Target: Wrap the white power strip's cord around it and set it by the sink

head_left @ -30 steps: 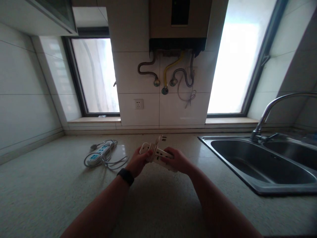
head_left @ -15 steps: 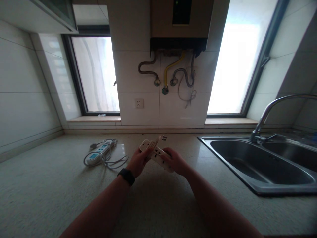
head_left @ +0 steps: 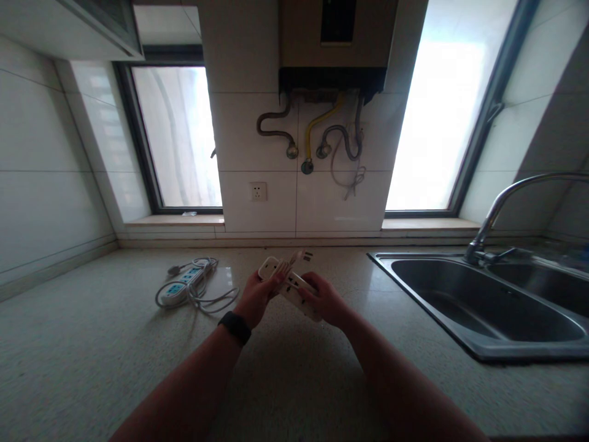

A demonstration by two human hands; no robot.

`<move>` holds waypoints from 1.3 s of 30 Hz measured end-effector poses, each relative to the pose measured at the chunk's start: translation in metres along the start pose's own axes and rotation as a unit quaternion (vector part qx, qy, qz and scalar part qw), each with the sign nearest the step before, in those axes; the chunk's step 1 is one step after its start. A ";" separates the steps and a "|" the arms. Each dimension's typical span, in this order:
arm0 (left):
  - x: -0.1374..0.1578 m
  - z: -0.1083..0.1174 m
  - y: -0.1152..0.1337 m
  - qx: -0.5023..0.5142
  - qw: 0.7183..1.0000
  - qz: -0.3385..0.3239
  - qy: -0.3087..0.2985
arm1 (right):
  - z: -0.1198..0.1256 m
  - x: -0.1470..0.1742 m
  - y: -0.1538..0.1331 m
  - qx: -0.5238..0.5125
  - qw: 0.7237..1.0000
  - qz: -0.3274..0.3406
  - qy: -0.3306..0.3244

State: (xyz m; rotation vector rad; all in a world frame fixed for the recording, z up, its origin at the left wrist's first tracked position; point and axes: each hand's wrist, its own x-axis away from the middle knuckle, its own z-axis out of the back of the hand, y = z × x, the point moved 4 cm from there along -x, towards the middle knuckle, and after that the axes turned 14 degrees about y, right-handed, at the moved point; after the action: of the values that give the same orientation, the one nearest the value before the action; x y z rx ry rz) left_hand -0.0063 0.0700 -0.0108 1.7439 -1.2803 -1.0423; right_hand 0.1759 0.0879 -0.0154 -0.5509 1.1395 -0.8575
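Observation:
Between my hands is a white power strip (head_left: 294, 294), held at a slant above the counter. My left hand (head_left: 257, 298), with a black band at the wrist, is closed around its far-left part, the thumb pressing on the cord. The white cord (head_left: 284, 268) is wrapped around the strip's middle, and its plug (head_left: 302, 255) sticks out at the top with the prongs to the right. My right hand (head_left: 326, 299) grips the near-right end, thumb on the socket face. Fingers beneath the strip are hidden.
A second power strip (head_left: 184, 286) with blue-green sockets and a loose grey cord lies on the counter (head_left: 115, 344) to the left. On the right is a steel sink (head_left: 478, 359) with a tall faucet (head_left: 492, 215). A wall socket (head_left: 258, 191) sits under the water heater (head_left: 334, 37).
Hardly anything differs: both hands keep the same hold on the power strip. The view has shifted very slightly.

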 end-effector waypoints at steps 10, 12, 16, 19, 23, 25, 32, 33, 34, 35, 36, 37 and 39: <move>-0.008 0.001 -0.010 0.030 0.999 0.000 -0.040 | 0.005 -0.005 0.008 -0.007 0.999 0.012 0.051; -0.011 0.005 -0.013 -0.038 0.999 -0.023 -0.022 | 0.010 -0.008 0.009 -0.008 0.997 0.009 0.071; -0.007 0.005 -0.010 -0.345 0.911 -0.218 -0.061 | 0.023 -0.013 0.012 0.005 0.992 -0.013 0.125; 0.008 -0.005 -0.012 -0.466 0.803 -0.328 -0.174 | 0.031 -0.015 0.017 0.016 0.987 -0.024 0.155; 0.023 -0.018 -0.022 -0.575 0.653 -0.422 -0.257 | 0.033 -0.017 0.028 0.047 0.986 -0.032 0.155; 0.027 -0.023 -0.030 -0.641 0.539 -0.462 -0.292 | 0.032 -0.017 0.032 0.066 0.986 -0.034 0.146; 0.024 -0.016 -0.035 -0.702 0.486 -0.435 -0.286 | 0.023 -0.015 0.030 0.089 0.989 -0.028 0.112; 0.023 -0.014 -0.034 -0.708 0.493 -0.423 -0.276 | 0.022 -0.015 0.030 0.090 0.990 -0.027 0.108; 0.023 -0.013 -0.034 -0.714 0.498 -0.412 -0.269 | 0.021 -0.015 0.030 0.091 0.990 -0.026 0.105; 0.023 -0.012 -0.034 -0.719 0.499 -0.403 -0.266 | 0.020 -0.015 0.031 0.093 0.990 -0.026 0.104; 0.023 -0.012 -0.034 -0.723 0.499 -0.397 -0.265 | 0.020 -0.015 0.031 0.096 0.990 -0.027 0.104; 0.023 -0.011 -0.034 -0.725 0.500 -0.391 -0.267 | 0.020 -0.015 0.032 0.099 0.989 -0.028 0.103; 0.023 -0.010 -0.034 -0.724 0.509 -0.378 -0.271 | 0.020 -0.015 0.032 0.105 0.988 -0.031 0.105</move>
State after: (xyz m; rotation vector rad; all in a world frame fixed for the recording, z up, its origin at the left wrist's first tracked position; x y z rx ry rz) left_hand 0.0199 0.0570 -0.0408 0.4105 0.5036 -2.2551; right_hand 0.2015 0.1173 -0.0246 -0.3287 1.2101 -1.0946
